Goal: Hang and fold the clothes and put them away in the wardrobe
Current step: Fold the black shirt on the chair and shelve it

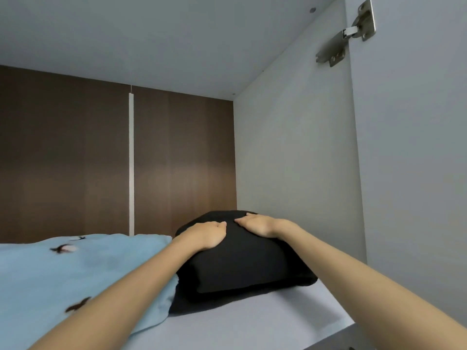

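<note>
Both bare forearms reach in over the white wardrobe shelf. A light-blue folded fabric with dark bird prints lies on the left, cut off by the frame and partly crossed by the left forearm. Just beside it on the right sits the thick black folded cloth bundle, long axis apparently front to back; its far end is hidden. Left hand and right hand rest on top, each grip spread flat, fingertips nearly meeting. Behind are a brown wood-grain back panel and, upper right, a metal hinge.
</note>
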`<action>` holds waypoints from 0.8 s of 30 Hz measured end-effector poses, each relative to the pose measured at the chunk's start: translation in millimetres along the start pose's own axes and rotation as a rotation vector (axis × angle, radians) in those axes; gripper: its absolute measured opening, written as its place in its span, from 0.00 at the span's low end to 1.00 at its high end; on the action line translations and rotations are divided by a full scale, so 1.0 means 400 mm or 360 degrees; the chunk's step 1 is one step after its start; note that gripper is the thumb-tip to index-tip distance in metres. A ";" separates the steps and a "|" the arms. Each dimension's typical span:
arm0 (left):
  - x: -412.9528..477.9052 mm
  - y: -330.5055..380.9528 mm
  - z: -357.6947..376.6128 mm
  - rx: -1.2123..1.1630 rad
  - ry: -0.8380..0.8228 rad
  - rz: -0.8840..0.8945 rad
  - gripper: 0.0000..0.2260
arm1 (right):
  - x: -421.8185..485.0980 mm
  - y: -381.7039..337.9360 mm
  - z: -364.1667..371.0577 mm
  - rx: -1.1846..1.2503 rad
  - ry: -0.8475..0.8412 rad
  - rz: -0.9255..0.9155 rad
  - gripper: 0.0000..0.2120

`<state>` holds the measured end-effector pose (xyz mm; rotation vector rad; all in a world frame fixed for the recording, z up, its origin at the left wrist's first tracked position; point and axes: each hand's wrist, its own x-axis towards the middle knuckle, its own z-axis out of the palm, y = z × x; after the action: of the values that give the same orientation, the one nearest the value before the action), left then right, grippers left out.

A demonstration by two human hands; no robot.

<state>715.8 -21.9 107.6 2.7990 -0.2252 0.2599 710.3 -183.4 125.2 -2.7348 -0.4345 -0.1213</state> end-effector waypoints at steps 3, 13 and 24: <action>-0.009 -0.009 0.022 -0.0037 0.0010 0.0012 0.24 | 0.017 0.015 0.021 -0.0108 -0.0007 0.0018 0.23; -0.141 0.001 -0.030 -0.0128 0.0234 0.0181 0.23 | -0.087 0.042 -0.026 0.0215 0.0140 0.0111 0.25; -0.377 0.080 0.045 0.0653 0.0227 0.0530 0.40 | -0.173 0.099 -0.015 0.0958 0.0187 0.0551 0.37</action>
<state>566.4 -38.9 69.9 3.1118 -0.6740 0.6475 657.1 -240.4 107.6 -2.1516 0.0436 -0.0478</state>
